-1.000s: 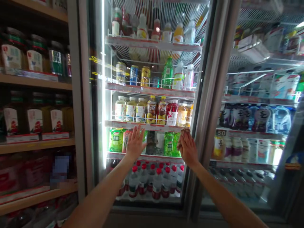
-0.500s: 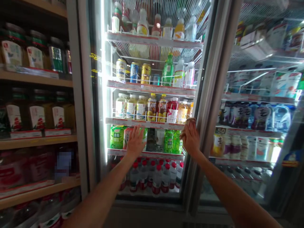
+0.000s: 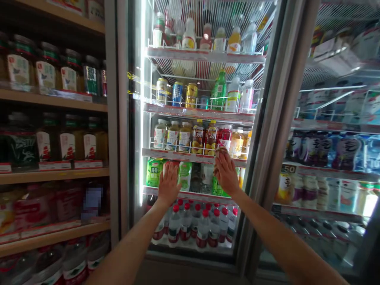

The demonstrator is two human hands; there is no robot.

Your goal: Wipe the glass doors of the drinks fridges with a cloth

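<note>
My left hand [image 3: 168,184] lies flat with spread fingers on the glass door [image 3: 142,130] of a lit drinks cooler, in front of the green bottles [image 3: 154,172] on the second shelf from the bottom. My right hand [image 3: 226,174] presses on the same glass a little to the right and higher. Under its fingertips is a small brownish pad or cloth [image 3: 221,151]; what it is exactly stays unclear. Red-capped water bottles [image 3: 194,221] fill the bottom shelf below both hands.
The door's metal frame [image 3: 267,130] runs diagonally right of my right hand, and a second cooler door [image 3: 332,158] with dark and white bottles lies beyond it. Wooden shelves [image 3: 53,174] with jars and bottles stand to the left. Cans and juice bottles fill the upper cooler shelves.
My right hand with the brownish pad has slid left and slightly up across the glass, away from the door frame. My left hand has stayed flat on the glass. The view shifted a little.
</note>
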